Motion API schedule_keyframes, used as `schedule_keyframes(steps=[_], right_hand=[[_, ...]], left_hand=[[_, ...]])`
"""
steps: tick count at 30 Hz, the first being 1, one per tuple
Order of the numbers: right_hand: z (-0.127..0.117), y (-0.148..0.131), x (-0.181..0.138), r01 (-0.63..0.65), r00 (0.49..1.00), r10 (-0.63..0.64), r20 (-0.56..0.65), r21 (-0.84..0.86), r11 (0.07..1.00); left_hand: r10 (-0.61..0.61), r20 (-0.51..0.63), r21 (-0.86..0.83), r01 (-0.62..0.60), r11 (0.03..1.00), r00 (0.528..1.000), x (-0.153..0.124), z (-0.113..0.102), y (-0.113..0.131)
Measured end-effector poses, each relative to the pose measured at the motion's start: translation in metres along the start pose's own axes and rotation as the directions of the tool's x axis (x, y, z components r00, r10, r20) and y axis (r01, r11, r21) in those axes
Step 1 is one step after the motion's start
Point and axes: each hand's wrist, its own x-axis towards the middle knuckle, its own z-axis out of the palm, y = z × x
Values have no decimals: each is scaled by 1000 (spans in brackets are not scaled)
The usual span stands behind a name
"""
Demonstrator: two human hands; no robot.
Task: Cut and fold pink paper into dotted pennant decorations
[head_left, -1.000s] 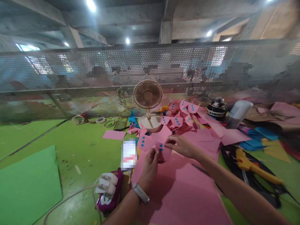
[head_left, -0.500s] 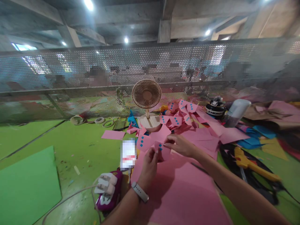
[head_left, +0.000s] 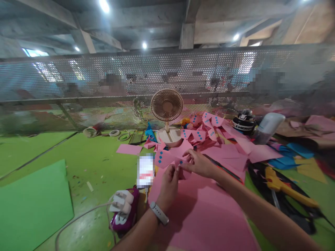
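Observation:
My left hand (head_left: 169, 183), with a pale watch band on its wrist, pinches the lower left edge of a small pink paper piece (head_left: 185, 175) that bears blue diamond shapes. From the right, my right hand (head_left: 200, 164) closes its bent fingers on the same piece and covers part of it. Both hands are above a large pink sheet (head_left: 209, 212). Just behind the left fingers lies another pink paper piece with blue diamonds (head_left: 162, 158).
A small fan (head_left: 167, 104) stands behind, beside a heap of pink papers (head_left: 201, 134). To the left are a lit phone (head_left: 145, 170), a purple power block (head_left: 125, 212) and green sheet (head_left: 34, 205). A yellow glue gun (head_left: 290, 188) lies right, near a clear bottle (head_left: 269, 127).
My right fingers have curled in further over the small pink paper piece, hiding more of its diamonds. The whole view has shifted slightly, so things appear a little further right.

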Motion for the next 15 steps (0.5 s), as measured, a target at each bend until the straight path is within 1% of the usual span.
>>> schedule_keyframes(steps=[4,7,11,15], right_hand=[[4,3,0,55,995,-65,82,115,992],[4,6,1,71,988,-87,125,134,989],[3,5,1,96,983,-115,142,133,986],[0,1,0,53,988,-75,135,159,986]], left_hand=[[-21,-17,-77,20,997,1000,0,1,-4],[-14,-5,-88,14,996,1000,-1,1,-9],[-22,-8,-95,21,995,1000,0,1,-10],[-54,-38,-124,49,991,998,2,-1,-5]])
